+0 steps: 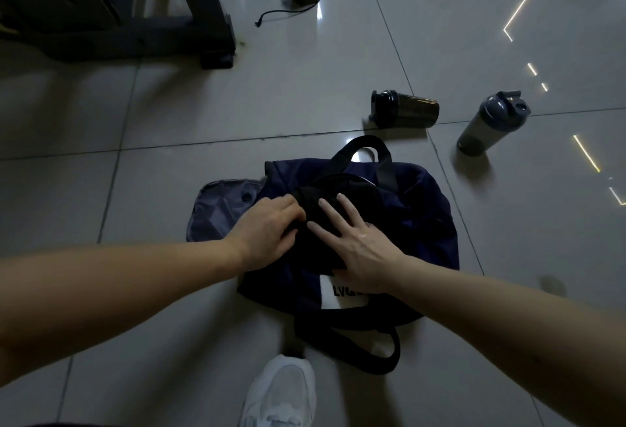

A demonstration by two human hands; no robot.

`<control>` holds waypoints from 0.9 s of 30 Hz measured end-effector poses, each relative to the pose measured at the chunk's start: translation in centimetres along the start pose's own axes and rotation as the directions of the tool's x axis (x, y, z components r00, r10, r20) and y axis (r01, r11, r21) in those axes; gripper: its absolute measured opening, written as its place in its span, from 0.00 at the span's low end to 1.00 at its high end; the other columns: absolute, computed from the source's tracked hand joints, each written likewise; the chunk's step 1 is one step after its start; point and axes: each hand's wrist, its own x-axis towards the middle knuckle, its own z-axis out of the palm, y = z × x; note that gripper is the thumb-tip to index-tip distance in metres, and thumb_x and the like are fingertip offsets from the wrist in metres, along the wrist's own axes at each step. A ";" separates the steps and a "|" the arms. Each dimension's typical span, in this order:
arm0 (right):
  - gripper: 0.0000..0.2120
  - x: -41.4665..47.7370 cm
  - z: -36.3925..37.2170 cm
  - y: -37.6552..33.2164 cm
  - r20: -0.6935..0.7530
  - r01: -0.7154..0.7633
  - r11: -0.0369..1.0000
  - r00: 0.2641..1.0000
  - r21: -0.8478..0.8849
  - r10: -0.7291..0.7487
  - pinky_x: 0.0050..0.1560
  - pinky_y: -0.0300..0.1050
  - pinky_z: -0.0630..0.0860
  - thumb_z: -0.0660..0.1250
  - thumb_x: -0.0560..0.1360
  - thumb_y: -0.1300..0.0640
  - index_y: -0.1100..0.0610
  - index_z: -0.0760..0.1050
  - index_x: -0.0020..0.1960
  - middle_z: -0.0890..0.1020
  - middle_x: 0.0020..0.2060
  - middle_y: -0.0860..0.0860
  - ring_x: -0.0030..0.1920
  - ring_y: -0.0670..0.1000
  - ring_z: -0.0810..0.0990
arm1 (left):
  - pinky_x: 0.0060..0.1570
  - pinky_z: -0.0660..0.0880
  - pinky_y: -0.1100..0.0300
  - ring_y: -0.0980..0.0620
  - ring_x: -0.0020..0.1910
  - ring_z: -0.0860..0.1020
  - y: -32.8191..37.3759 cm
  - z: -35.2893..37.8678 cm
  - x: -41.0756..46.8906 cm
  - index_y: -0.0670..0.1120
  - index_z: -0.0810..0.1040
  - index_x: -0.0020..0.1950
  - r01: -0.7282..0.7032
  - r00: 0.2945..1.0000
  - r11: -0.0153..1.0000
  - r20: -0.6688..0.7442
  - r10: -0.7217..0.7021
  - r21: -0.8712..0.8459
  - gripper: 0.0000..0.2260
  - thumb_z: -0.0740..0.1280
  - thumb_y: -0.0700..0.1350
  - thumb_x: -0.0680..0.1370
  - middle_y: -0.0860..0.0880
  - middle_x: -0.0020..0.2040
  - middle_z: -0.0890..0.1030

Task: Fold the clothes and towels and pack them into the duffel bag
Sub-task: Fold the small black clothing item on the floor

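A dark navy duffel bag (420, 210) with black straps and a white label lies on the tiled floor at the middle of the view. A black folded cloth (321, 213) sits in its open top. My left hand (267, 230) has its fingers curled onto the left edge of the black cloth. My right hand (355, 243) lies flat on the cloth with straight, spread fingers. A grey cloth (220, 210) lies on the floor against the bag's left side, partly under it.
Two shaker bottles are beyond the bag: a dark one (404, 110) on its side and a grey one (491, 125). A dark machine base (142, 33) stands at the far left. A cord (291, 13) trails on the floor. My white shoe (281, 392) is below the bag.
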 end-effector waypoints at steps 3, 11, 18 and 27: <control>0.43 0.6 0.2 0.2 0.038 -0.002 1.000 0.999 -0.014 0.002 0.62 0.61 0.75 0.59 0.76 0.33 0.41 0.39 0.81 0.32 0.80 0.51 0.78 0.61 0.30 | 0.50 0.72 0.53 0.48 0.49 0.75 0.1 0.3 0.4 0.47 0.74 0.58 0.217 0.976 0.976 -0.013 -0.217 -0.020 0.13 0.68 0.42 0.75 0.50 0.54 0.74; 0.42 1.9 0.4 0.1 0.080 0.009 1.000 0.997 -0.011 -0.008 0.54 0.55 0.80 0.62 0.77 0.39 0.39 0.38 0.80 0.33 0.80 0.45 0.80 0.60 0.35 | 0.48 0.76 0.50 0.42 0.51 0.79 0.1 0.0 1.9 0.49 0.73 0.56 0.644 0.738 0.761 0.198 -0.646 0.084 0.11 0.67 0.50 0.76 0.48 0.56 0.79; 0.41 2.6 0.3 0.0 0.131 0.055 0.998 0.990 -0.012 -0.053 0.59 0.57 0.78 0.61 0.76 0.43 0.39 0.40 0.80 0.38 0.81 0.44 0.80 0.60 0.39 | 0.44 0.75 0.52 0.49 0.43 0.78 0.9 -1.3 1.8 0.50 0.74 0.49 0.545 0.797 0.795 -0.130 -0.590 -0.265 0.04 0.65 0.49 0.80 0.53 0.44 0.78; 0.46 5.3 0.0 -2.6 0.163 0.112 0.992 0.979 0.062 -0.121 0.65 0.60 0.74 0.69 0.73 0.40 0.44 0.45 0.81 0.45 0.81 0.48 0.80 0.61 0.47 | 0.40 0.68 0.54 0.52 0.37 0.73 1.3 -2.6 1.2 0.48 0.67 0.50 0.402 0.854 0.869 -0.224 -0.469 -0.288 0.05 0.62 0.47 0.82 0.53 0.42 0.73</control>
